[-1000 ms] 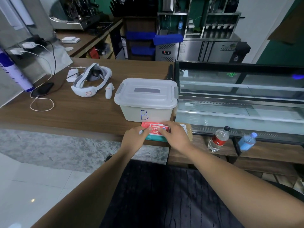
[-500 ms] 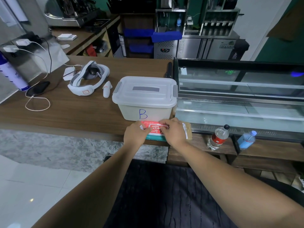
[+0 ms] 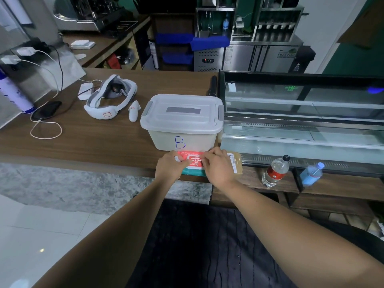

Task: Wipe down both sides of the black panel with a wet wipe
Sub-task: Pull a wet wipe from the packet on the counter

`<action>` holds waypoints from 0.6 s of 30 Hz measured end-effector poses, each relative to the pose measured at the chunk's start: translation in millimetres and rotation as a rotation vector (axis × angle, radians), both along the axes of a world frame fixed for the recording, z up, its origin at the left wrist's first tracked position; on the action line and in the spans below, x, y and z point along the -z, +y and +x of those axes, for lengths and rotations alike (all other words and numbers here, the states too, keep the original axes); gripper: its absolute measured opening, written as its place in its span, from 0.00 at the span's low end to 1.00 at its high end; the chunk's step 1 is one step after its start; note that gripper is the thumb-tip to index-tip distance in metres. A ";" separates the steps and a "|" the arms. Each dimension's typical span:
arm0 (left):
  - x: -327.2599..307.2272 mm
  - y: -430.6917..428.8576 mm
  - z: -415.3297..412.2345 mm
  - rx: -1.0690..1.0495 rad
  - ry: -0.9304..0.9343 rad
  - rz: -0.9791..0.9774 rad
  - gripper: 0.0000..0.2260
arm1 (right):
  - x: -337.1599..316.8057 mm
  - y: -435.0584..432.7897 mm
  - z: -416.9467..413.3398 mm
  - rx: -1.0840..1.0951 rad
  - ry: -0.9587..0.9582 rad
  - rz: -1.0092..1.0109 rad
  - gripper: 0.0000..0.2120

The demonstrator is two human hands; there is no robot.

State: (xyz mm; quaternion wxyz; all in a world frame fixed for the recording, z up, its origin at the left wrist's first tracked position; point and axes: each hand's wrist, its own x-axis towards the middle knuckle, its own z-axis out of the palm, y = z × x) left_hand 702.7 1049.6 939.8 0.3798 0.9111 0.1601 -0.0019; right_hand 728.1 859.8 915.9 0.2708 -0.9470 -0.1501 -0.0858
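A red and teal wet wipe pack lies at the front edge of the wooden counter, just in front of a lidded box. My left hand holds the pack's left end with curled fingers; a small white bit shows at its fingertips. My right hand pinches the pack's label flap from the right. The black panel, dark and streaky, lies low beneath my forearms.
A translucent lidded box marked "B" stands right behind the pack. A white headset, a controller and a charging phone lie to the left. A glass display case fills the right; two bottles stand on a lower shelf.
Both hands stay on the pack; the right hand's fingers have crept left over the label, closer to the left hand. The view has shifted slightly.
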 end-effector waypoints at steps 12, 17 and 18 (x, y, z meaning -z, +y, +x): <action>28.9 -5.4 -82.3 -0.367 0.069 -0.633 0.14 | 14.3 -21.9 -97.7 -0.063 -0.090 0.008 0.24; 70.0 -24.2 -123.5 -0.436 0.297 -0.866 0.12 | 46.2 -24.8 -145.9 -0.073 0.157 0.205 0.16; 77.1 -29.5 -131.1 -0.441 0.321 -0.924 0.12 | 52.6 -27.2 -154.8 -0.078 0.228 0.263 0.13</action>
